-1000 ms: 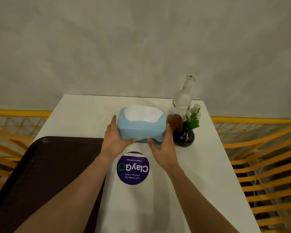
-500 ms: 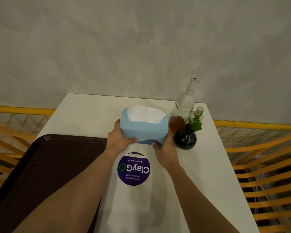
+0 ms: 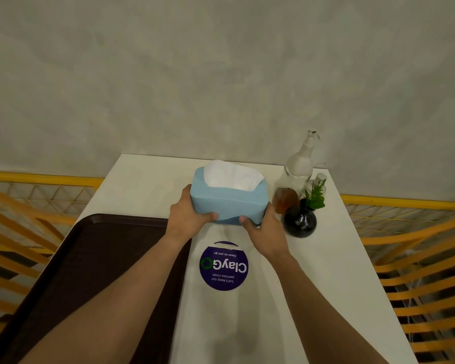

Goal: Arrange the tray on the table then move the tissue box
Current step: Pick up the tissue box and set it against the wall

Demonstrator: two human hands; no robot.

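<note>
Both hands, left [image 3: 187, 216] and right [image 3: 265, 232], clasp the blue box [image 3: 227, 203] by its ends over the table [image 3: 339, 271], right of the tray [image 3: 95, 258], beside the vase [image 3: 300, 222].

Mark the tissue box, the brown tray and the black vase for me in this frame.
tissue box [image 3: 227, 206]: head view, on its blue front face.
brown tray [image 3: 103, 261]: head view, on its bare inner surface.
black vase [image 3: 300, 223]: head view, on its round body.
</note>
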